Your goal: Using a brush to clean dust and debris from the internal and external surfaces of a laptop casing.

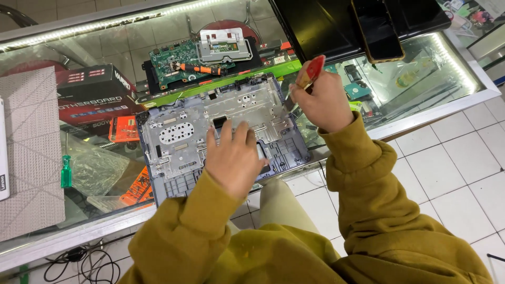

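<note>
An opened laptop base [179, 137], a grey-blue shell with a silver metal plate inside, lies on the glass counter [415, 110]. My left hand [234, 155] rests flat on its lower right part, fingers spread, holding it down. My right hand [321, 100] is closed around a red-handled screwdriver [314, 69], whose tip points down at the shell's upper right corner. Both sleeves are mustard yellow.
Behind the shell lie a green circuit board [173, 58], an orange-handled screwdriver [202, 68] and a silver touchpad part [223, 44]. A black laptop lid with a phone [376, 29] stands at the back right. A grey mat [26, 152] and a green screwdriver [66, 171] lie on the left.
</note>
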